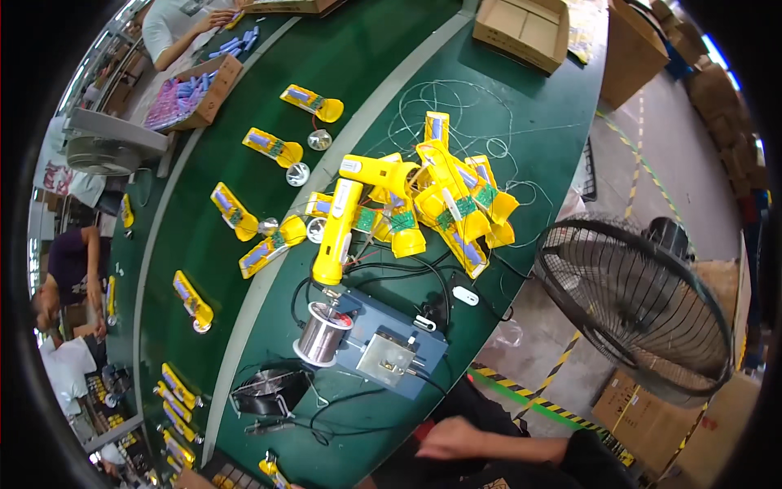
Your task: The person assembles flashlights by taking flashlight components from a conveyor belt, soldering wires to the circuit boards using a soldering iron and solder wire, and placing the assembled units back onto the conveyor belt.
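Observation:
My right hand is at the table's near edge, low in the view, with its forearm coming in from the right. Its fingers are curled in; anything inside them is hidden. My left hand is out of sight. Closest to the right hand on the table is a blue-grey box carrying a metal block and a spool of silvery wire. Behind it stands a yellow jointed piece with white patches. Beyond lies a heap of yellow housings with green circuit boards and purple cells.
A small black fan stands left of the spool; a large caged fan is at the right. More yellow housings lie along the green belt. A cardboard tray sits at the far end. Co-workers are across the belt.

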Motion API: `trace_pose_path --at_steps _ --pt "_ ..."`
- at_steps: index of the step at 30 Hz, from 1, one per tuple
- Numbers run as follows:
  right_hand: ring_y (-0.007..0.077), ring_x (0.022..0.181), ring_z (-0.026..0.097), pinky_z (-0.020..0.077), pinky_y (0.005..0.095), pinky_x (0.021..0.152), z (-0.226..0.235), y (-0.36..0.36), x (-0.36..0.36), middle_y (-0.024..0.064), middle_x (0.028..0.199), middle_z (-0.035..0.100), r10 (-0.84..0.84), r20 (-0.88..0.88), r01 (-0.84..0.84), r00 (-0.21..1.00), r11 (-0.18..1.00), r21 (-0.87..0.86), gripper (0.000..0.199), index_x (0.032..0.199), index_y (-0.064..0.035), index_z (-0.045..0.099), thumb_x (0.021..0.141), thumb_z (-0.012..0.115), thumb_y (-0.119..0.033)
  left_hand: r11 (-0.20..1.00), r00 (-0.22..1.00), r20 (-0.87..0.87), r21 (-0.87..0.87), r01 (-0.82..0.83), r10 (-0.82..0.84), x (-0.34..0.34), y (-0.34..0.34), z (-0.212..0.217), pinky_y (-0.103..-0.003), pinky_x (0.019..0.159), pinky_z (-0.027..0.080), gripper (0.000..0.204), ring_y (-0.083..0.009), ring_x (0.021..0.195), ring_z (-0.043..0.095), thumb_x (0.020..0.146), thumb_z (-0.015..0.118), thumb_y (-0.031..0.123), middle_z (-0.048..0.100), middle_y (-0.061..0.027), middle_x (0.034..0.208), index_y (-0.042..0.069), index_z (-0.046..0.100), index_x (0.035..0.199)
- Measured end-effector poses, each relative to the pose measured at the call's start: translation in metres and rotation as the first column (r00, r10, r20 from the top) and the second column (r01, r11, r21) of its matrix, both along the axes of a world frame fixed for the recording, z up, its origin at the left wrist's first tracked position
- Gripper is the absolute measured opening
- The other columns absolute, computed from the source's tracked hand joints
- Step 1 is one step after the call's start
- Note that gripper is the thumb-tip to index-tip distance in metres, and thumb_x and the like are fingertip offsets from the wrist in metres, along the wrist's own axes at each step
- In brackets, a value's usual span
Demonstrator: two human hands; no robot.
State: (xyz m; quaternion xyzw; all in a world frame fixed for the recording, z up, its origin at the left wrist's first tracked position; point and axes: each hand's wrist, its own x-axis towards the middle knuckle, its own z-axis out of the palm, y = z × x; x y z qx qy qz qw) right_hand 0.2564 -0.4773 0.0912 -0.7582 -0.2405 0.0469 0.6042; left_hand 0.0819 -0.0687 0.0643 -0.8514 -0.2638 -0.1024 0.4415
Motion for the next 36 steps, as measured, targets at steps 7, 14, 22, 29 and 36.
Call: trace_pose_path --at_steps 7,14,22,29,36 --pt "0.0387 0.115 0.031 0.0266 0.0516 0.092 0.041 -0.072 0.166 0.0194 0.125 0.034 -0.555 0.315 0.633 0.77 0.6 -0.488 0.055 0.111 -0.0127 0.052 0.06 0.073 -0.021 0.84 0.89 0.235 -0.487 -0.24 0.391 0.01 -0.084 -0.001 -0.045 0.079 0.04 0.054 -0.0373 0.101 0.045 0.085 0.043 0.044 0.043 -0.0198 0.117 0.005 0.039 0.122" --pt "0.039 0.119 0.029 0.0283 0.0527 0.09 0.02 -0.085 0.273 0.0162 0.133 0.029 -0.513 0.434 0.641 0.741 0.346 -0.685 0.063 0.115 -0.0159 0.052 0.057 0.075 -0.023 0.53 0.652 0.123 -0.702 -0.476 0.748 0.076 -0.143 -0.045 -0.046 0.088 0.036 0.057 -0.0354 0.112 0.04 0.085 0.039 0.049 0.036 -0.0182 0.127 0.01 0.036 0.127" --pt "0.0327 0.101 0.05 0.0432 0.0394 0.079 0.037 -0.126 0.301 0.0141 0.121 0.046 -0.736 0.313 0.687 0.601 0.273 -0.674 0.045 0.102 -0.0059 0.054 0.061 0.071 -0.012 0.579 0.637 0.194 -0.663 -0.475 0.746 0.086 -0.151 -0.046 -0.044 0.095 0.03 0.058 -0.0312 0.119 0.034 0.086 0.034 0.051 0.032 -0.0165 0.131 0.012 0.033 0.13" --pt "0.0413 0.111 0.04 0.037 0.045 0.089 0.009 -0.138 0.287 0.029 0.129 0.028 -0.792 0.344 0.792 0.504 0.264 -0.551 0.068 0.117 -0.0105 0.048 0.058 0.076 -0.028 0.465 0.715 0.465 -0.858 0.219 0.522 0.189 -0.199 0.073 -0.041 0.093 0.031 0.037 -0.0291 0.113 0.039 0.086 0.048 0.021 0.039 -0.0161 0.122 0.002 0.04 0.117" --pt "0.0419 0.111 0.039 0.0375 0.0462 0.086 -0.001 -0.117 0.275 0.022 0.135 0.021 -0.858 0.352 0.794 0.373 0.098 -0.6 0.057 0.111 -0.0141 0.05 0.057 0.067 -0.013 -0.191 0.863 0.277 -0.958 0.214 -0.422 0.433 -0.261 0.123 -0.034 0.086 0.04 0.034 -0.0276 0.102 0.05 0.078 0.057 0.015 0.052 -0.0156 0.109 0.0 0.049 0.106"
